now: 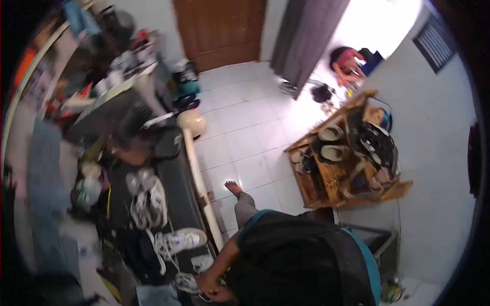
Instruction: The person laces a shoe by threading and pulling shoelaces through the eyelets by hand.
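At the bottom edge my left hand (206, 284) is closed, its fingers bent over something too small and blurred to make out. What seems to be part of my right hand (224, 295) is against it, its fingers hidden. A dark band shows beside the hands. Just left are white sneakers (186, 239) with loose laces, and more pale shoes (148, 199) lie farther up the same dark surface. My dark shirt with teal trim fills the bottom middle, and my bare foot (234, 187) rests on white tiles.
A wooden rack (326, 178) with shoes and bags stands at right. A cream rail (196, 178) edges the cluttered dark surface, with a round cream object (192, 124) at its far end. Beyond are a brown door (219, 30), a grey curtain (306, 41) and another person (348, 66) low in the bright doorway.
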A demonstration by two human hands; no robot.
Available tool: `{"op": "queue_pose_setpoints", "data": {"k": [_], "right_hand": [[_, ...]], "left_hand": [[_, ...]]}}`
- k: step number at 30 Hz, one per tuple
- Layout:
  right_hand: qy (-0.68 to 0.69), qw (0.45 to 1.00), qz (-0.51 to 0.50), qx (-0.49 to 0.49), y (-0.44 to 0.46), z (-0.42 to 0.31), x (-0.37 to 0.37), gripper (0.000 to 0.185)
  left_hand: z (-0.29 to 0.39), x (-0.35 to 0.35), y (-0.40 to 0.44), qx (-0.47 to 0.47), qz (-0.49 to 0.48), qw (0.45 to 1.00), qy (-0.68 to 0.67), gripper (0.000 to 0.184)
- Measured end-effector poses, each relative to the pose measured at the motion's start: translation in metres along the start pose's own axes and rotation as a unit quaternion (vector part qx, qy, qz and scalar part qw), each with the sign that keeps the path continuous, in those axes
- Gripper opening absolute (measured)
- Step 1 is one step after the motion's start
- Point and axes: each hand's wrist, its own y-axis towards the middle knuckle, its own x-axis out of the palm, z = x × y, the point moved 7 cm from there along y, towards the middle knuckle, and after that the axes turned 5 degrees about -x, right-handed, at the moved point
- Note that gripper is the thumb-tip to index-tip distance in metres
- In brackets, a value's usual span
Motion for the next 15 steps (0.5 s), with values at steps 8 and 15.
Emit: {"op": "queue_pose_setpoints", "data": {"k": [8, 15], "right_hand": [[0.04, 0.982, 0.081, 0.168, -0.142, 0.198, -0.074, 0.024], [0.105, 0.918, 0.125, 0.363, -0.33, 0.317, -0.09, 0.026]], "left_hand": [[0.164, 0.137, 0.083, 0.135, -0.12, 0.983, -0.02, 0.039], [0.319, 0.261, 0.13, 0.214, -0.206, 0.955, -0.032, 0.037]]}}
